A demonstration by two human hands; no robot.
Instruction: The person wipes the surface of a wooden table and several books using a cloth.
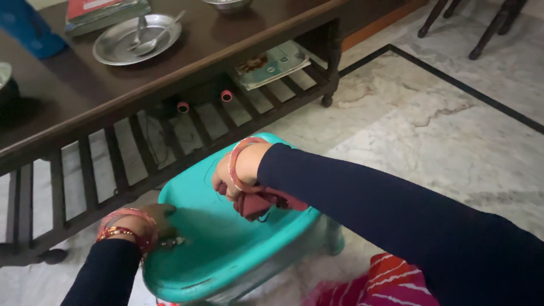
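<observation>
Head view: right hand bunches a maroon cloth against the seat of a teal plastic stool, fingers closed around the wad. Left hand rests on the seat's near-left side, fingers curled down; can't tell if they pinch anything. Cloth looks soft, light, limp: grab it as a bundle, no fragile edges. Stool looks rigid, light, smooth, likely to slide on the marble floor; hold it at the rim. Dark wooden surface stands just beyond.

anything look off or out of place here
Nothing looks damaged or spilled. The right hand presses a maroon cloth on the teal plastic stool; the left hand steadies it.
</observation>
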